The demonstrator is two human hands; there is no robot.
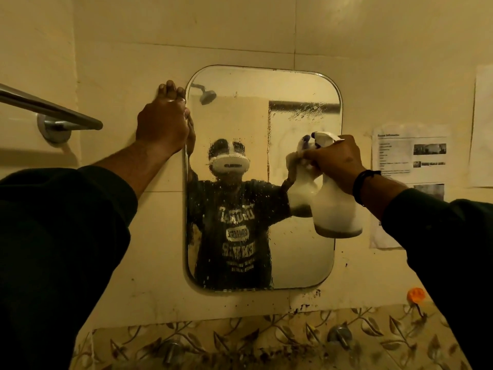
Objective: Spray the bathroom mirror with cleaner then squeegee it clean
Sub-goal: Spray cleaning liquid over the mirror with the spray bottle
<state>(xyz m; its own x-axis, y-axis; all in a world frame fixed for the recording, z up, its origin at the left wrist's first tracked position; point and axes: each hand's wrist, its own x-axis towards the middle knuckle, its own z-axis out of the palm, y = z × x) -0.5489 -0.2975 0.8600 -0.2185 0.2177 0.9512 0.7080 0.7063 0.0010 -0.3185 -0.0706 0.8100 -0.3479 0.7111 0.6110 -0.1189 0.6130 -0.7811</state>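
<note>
Spraying the wall-mounted rounded rectangular mirror (293, 249).

The right hand (337, 162) is gripping the white plastic spray bottle (337, 209) before the droplet-covered glass (right side); the left hand (162, 124) is pressing, fingers extended, against the mirror's left edge.

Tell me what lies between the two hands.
In the head view, only the mirror spans the gap from the left hand on its left edge to the right hand gripping the spray bottle: wet, speckled glass.

Towel bar (48, 108), wall papers (410, 153), perhaps taps (338, 336).
</note>
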